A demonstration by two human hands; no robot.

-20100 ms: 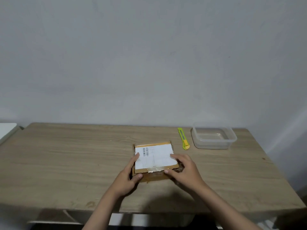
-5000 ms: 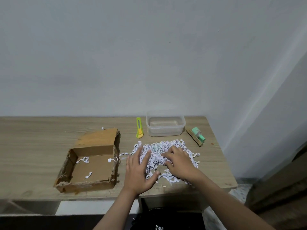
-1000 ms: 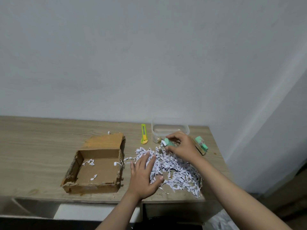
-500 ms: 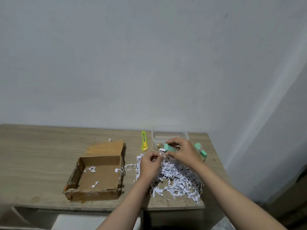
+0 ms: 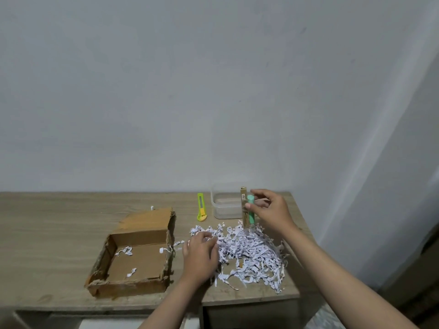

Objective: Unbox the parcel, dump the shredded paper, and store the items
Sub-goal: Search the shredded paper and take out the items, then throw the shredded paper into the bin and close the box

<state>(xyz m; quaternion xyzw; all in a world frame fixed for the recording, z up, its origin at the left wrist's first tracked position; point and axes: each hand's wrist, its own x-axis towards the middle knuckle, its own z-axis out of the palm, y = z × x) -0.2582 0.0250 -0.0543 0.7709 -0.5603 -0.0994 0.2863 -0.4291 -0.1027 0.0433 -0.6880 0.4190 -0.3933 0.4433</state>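
One wooden desk carries everything, set against a plain pale wall. The opened cardboard box lies left of the middle, close to the front edge, its flap folded back toward the wall and a few white scraps on its floor. A heap of shredded paper spreads over the right part of the desk, from just beside the box toward the right edge and the front right corner. At the back edge, near the right end, stands a clear plastic container; a yellow-green utility knife lies just to its left. The left hand rests palm down on the near left part of the shreds, fingers loosely bent into them; whether they grip anything cannot be told. The right hand is raised at the container's right side, its fingers pinching a mint-green item on a brown card backing, held upright with its lower end near the far edge of the shreds.
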